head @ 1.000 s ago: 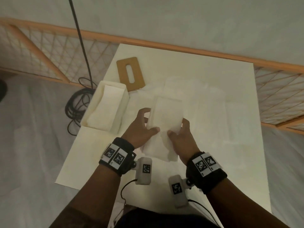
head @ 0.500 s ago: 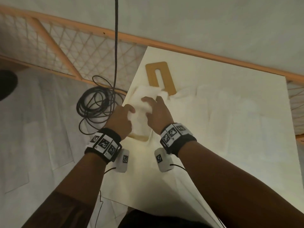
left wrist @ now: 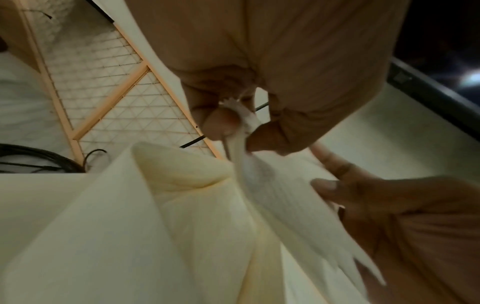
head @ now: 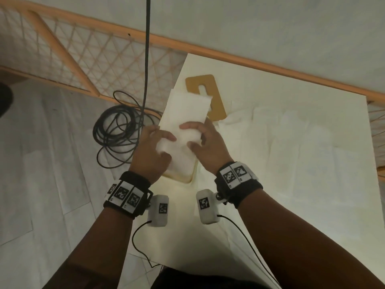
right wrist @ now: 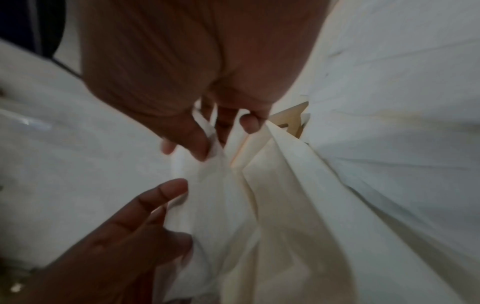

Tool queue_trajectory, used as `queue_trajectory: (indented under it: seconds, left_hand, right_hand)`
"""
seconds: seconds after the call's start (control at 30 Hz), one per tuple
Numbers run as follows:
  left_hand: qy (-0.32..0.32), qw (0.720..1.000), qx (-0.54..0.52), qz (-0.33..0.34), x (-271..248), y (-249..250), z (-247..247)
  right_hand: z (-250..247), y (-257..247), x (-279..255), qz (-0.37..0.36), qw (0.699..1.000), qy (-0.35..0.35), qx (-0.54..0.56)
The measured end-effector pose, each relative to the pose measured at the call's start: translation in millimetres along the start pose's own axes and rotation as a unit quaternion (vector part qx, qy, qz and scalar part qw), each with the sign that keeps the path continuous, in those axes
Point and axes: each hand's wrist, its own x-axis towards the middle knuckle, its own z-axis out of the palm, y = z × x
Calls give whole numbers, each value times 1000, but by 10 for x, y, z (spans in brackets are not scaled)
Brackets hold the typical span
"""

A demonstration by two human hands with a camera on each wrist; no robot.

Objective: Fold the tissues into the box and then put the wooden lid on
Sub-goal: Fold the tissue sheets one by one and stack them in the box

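Tissues (head: pixel 185 117) are in both my hands, a white folded stack held over the box (head: pixel 188 174). My left hand (head: pixel 151 151) grips the stack from its left side, thumb on top and fingers curled under it. My right hand (head: pixel 206 142) grips it from the right side, with my thumb and fingers pinching the paper. In the left wrist view I see my right hand's fingertips (left wrist: pixel 223 121) squeezing a thin edge of the tissues (left wrist: pixel 280 197), and my left thumb lies flat on the sheet. In the right wrist view my right fingers (right wrist: pixel 189 137) curl round the tissues (right wrist: pixel 207 185), and my left hand (right wrist: pixel 135 216) touches them from below. The box is just under my hands, and only its near end and cream rim peek out below the stack. I cannot tell if the bottom of the stack touches the inside of the box. The far end of the stack sticks out past my fingers. The wooden lid (head: pixel 210 94) lies flat on the table (head: pixel 291 184), just beyond my hands, and the far corner of the stack covers part of it. More white sheets (head: pixel 281 130) lie spread on the table to the right of my right hand. A coil of black cable (head: pixel 116 130) sits on the floor to the left of my left hand.
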Motion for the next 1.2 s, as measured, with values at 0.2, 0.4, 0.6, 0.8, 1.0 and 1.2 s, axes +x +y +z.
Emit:
queue_trajectory:
  seconds: [0.2, 0.4, 0.6, 0.8, 1.0, 1.2]
  left_hand:
    - [-113, 984, -102, -89, 130, -87, -121]
    - [-173, 970, 163, -58, 162, 11, -41]
    - [-178, 939, 289, -55, -31, -18, 189]
    - [-159, 900, 406, 22, -62, 172, 183]
    - [-261, 846, 465, 21, 277, 217, 210]
    - [-340, 792, 504, -53, 408, 98, 361]
  right_hand:
    - [-4, 134, 35, 117, 990, -37, -62]
    - [98, 53, 112, 165, 944, -107, -266]
    - [225, -6, 169, 162, 881, -178, -408]
    - [318, -152, 69, 80, 835, -52, -542]
    - [315, 4, 320, 66, 785, -154, -596]
    - [287, 309, 428, 112, 755, -236, -601]
